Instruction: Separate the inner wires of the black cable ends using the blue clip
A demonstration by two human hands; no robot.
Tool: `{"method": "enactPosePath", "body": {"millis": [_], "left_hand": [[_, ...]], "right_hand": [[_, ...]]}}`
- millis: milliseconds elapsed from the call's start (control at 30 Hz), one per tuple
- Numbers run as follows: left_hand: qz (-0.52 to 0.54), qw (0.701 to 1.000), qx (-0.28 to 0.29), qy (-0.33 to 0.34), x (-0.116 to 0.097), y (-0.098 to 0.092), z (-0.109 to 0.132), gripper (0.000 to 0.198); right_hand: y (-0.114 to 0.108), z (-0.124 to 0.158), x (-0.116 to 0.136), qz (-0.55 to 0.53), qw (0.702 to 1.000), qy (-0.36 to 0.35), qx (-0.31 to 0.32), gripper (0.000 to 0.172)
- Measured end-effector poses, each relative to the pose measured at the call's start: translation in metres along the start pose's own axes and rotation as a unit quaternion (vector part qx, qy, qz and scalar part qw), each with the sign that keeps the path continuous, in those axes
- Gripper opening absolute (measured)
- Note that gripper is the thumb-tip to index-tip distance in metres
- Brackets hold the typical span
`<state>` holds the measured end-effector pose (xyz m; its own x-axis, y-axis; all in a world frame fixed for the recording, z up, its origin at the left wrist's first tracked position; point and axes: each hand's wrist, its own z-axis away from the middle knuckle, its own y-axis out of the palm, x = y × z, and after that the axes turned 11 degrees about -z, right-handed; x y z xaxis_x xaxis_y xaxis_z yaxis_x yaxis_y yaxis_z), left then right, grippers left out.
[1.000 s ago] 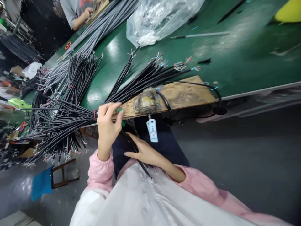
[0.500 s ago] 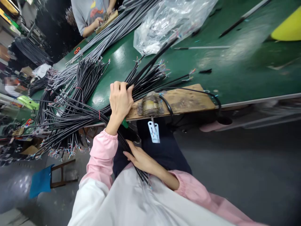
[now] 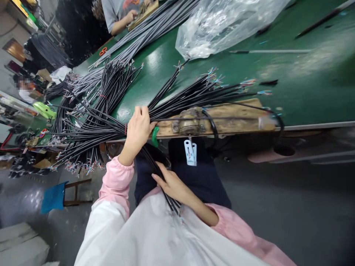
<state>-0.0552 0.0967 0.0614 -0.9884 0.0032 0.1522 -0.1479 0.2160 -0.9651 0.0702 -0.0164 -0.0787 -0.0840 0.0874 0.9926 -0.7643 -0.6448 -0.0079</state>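
Note:
My left hand (image 3: pixel 138 128) is closed over a fanned bundle of black cables (image 3: pixel 191 94) where it narrows at the edge of the green table (image 3: pixel 305 85). The cables' stripped, coloured ends spread to the right above a worn wooden board (image 3: pixel 235 116). The board carries a rusty metal fixture (image 3: pixel 190 125), and one cable lies along the board. My right hand (image 3: pixel 170 185) rests on my lap with its fingers stretched out over a smaller bunch of black cables (image 3: pixel 155 170). That bunch runs down from the table edge.
More black cables (image 3: pixel 83 129) spill left over the table edge. Grey cables (image 3: pixel 144 35) and a clear plastic bag (image 3: pixel 224 24) lie further back. A co-worker (image 3: pixel 118 13) works at the far end. A white tag (image 3: pixel 190 152) hangs under the board, and a blue stool (image 3: pixel 54 197) stands on the floor.
My left hand had lifted a cable from the bundle half a second ago. That cable now lies down and the hand grips the bundle lower, near the table edge. My right hand has barely moved.

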Motion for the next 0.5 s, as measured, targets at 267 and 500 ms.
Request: {"method": "enactPosePath", "body": {"millis": [267,500], "left_hand": [[-0.009,0.997,0.032,0.076,0.018,0.006,-0.004,0.021],[0.192,0.944,-0.227,-0.143,0.024,0.015,-0.023,0.029]], "right_hand": [[0.011,-0.001,0.003,-0.019,0.999,-0.015,-0.020,0.049],[0.014,-0.005,0.014,-0.037,0.998,-0.040,-0.039,0.050]]}}
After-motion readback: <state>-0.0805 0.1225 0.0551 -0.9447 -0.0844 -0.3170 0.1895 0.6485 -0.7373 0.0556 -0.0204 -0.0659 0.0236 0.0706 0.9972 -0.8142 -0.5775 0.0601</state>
